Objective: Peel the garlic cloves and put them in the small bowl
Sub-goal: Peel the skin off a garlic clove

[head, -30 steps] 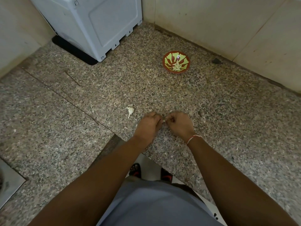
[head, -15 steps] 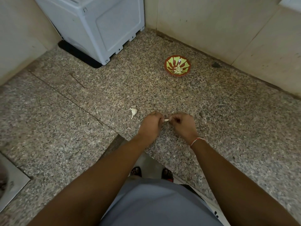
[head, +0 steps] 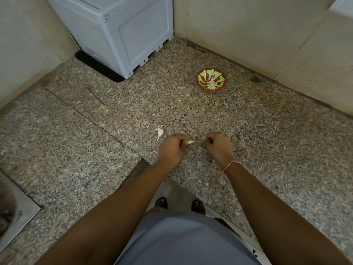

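My left hand (head: 172, 150) pinches a pale garlic clove (head: 191, 142) whose tip pokes out to the right. My right hand (head: 216, 146) hovers a short gap to its right with fingers curled; whether a bit of skin sits between its fingertips is too small to tell. Both hands hang just above the speckled granite counter (head: 267, 140). A small red and green patterned bowl (head: 200, 84) stands farther back, with pale peeled pieces (head: 211, 85) in its bottom. Another piece of garlic with a thin stalk (head: 159, 132) lies on the counter left of my left hand.
A large white plastic appliance (head: 122, 31) fills the back left corner on a black mat. Tiled walls (head: 267, 35) close the counter at the back. A steel sink edge (head: 17, 207) shows at the lower left. Feet in sandals (head: 161, 202) stand below the counter edge.
My two hands were touching around the clove. They have drawn apart, the right one sliding to the right, so the clove's tip now shows in my left hand.
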